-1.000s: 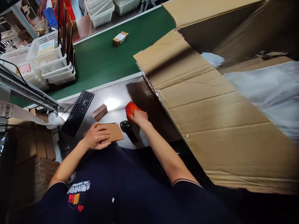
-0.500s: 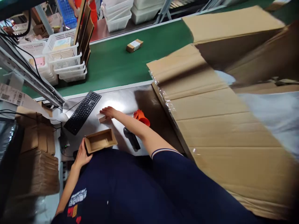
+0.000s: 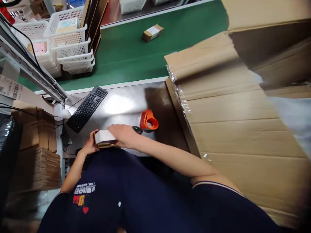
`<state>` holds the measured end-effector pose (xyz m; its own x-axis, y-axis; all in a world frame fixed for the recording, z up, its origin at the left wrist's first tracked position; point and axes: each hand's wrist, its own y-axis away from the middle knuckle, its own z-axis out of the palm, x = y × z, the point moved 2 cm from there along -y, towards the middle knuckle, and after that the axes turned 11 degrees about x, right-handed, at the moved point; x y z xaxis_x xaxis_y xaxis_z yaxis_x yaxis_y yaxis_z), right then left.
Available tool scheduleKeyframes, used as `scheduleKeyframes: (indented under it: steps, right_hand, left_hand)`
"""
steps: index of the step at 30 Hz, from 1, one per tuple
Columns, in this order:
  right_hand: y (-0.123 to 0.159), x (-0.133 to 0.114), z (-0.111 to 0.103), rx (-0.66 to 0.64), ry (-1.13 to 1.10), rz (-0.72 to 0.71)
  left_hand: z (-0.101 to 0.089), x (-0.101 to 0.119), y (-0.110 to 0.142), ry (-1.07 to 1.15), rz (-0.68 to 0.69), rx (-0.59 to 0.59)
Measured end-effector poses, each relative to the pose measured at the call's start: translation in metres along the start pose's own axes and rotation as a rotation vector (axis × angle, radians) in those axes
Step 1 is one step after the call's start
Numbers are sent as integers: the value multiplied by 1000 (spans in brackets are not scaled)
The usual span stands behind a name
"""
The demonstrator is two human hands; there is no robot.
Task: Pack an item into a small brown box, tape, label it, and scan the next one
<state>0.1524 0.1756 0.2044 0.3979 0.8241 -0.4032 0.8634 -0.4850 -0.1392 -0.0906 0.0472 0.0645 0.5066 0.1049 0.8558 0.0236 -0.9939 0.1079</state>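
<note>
My left hand (image 3: 90,143) grips the left end of a small brown cardboard box (image 3: 107,146) held close to my body. At the box's open top is a small white box (image 3: 105,136), with my right hand (image 3: 122,134) closed around its right end. Whether the white box sits inside the cardboard one or just over it, I cannot fully tell. Part of a black scanner (image 3: 137,129) with a green light shows beyond my right wrist. Beside it stands an orange tape dispenser (image 3: 148,120).
A black keyboard (image 3: 86,109) lies on the metal table (image 3: 126,94). Behind runs a green conveyor (image 3: 131,55) bearing a labelled carton (image 3: 152,32) and stacked white baskets (image 3: 73,53). A large open carton (image 3: 243,123) takes up the right side; flattened cardboard (image 3: 36,168) is piled at left.
My right hand has picked the white box off the table and brought it down to the cardboard box. My left hand still holds that box. The view has shifted slightly.
</note>
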Motion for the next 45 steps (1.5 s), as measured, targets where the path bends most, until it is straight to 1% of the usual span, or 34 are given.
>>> scheduleKeyframes:
  steps: [1, 3, 6, 8, 9, 10, 12, 15, 17, 18, 19, 21, 22, 23, 24, 25, 27, 28, 29, 30, 31, 33, 35, 36, 37, 38, 39, 40, 41, 42, 43, 45]
  right_hand:
    - [2, -11, 13, -54, 40, 9]
    - [1, -18, 44, -137, 87, 65]
    - [-6, -4, 86, -207, 34, 176]
    - [-9, 7, 103, -247, -43, 218]
    - [-9, 12, 108, -261, -76, 234]
    - [-10, 14, 110, -266, -100, 249]
    - [-7, 15, 105, -251, -136, 268]
    - [4, 13, 80, -211, -258, 248]
    - [22, 18, 58, -115, -402, 242]
    - [33, 25, 48, -45, -472, 283]
    - [47, 34, 41, 36, -536, 362]
    - [77, 56, 37, 184, -627, 590]
    - [91, 67, 41, 233, -675, 704]
    - [103, 76, 49, 252, -740, 797]
    - [111, 82, 60, 237, -821, 865]
    - [115, 85, 73, 189, -909, 907]
    - [112, 83, 100, 79, -1023, 945]
    - [106, 79, 111, 58, -1007, 955]
    - [99, 75, 119, 67, -936, 962]
    - [92, 70, 124, 91, -825, 967]
    - [85, 66, 128, 111, -699, 971]
    - [75, 56, 130, 102, -491, 975]
    - [73, 51, 131, 87, -385, 973]
    - [74, 50, 132, 119, -351, 962]
    - [75, 50, 133, 186, -325, 928]
    - [77, 51, 134, 272, -309, 863]
    - [80, 53, 135, 357, -300, 765]
    - [83, 55, 136, 424, -296, 649]
    - [87, 57, 137, 463, -296, 530]
    - [92, 60, 137, 464, -297, 418]
    - [98, 62, 136, 431, -301, 320]
    - [110, 66, 131, 306, -303, 170]
  left_hand:
    - [1, 0, -2, 13, 3, -7]
    - [2, 1, -5, 21, 31, -23]
    - [1, 0, -8, 15, 74, -36]
    - [0, -1, -9, 9, 80, -39]
    - [-1, -1, -11, 8, 80, -42]
    - [0, -1, -12, 8, 79, -46]
    - [2, 1, -14, 9, 78, -55]
    - [4, 2, -15, 17, 59, -65]
    - [2, 1, -13, 71, 45, -91]
    - [0, -1, -11, 120, 38, -116]
    - [-4, -3, -10, 186, 27, -155]
    - [-14, -9, -7, 355, -22, -249]
    - [-19, -12, -8, 441, -63, -270]
    - [-23, -15, -9, 511, -109, -260]
    - [-25, -17, -13, 558, -153, -228]
    - [-24, -18, -18, 582, -187, -188]
    - [-14, -18, -30, 583, -226, -146]
    - [-5, -17, -35, 569, -237, -145]
    - [5, -15, -40, 548, -249, -133]
    - [14, -14, -44, 517, -264, -95]
    - [22, -14, -47, 471, -282, -32]
    - [34, -12, -48, 336, -312, 101]
    - [37, -10, -45, 177, -314, 187]
    - [36, -8, -42, 106, -289, 219]
    - [34, -5, -39, 51, -241, 251]
    - [31, -2, -37, 14, -173, 278]
    - [27, 0, -34, -8, -92, 295]
    - [22, 3, -30, -25, -9, 299]
    - [17, 4, -27, -44, 67, 285]
    - [11, 6, -24, -71, 131, 247]
    - [5, 7, -20, -104, 184, 188]
    - [-9, 10, -11, -181, 264, 42]
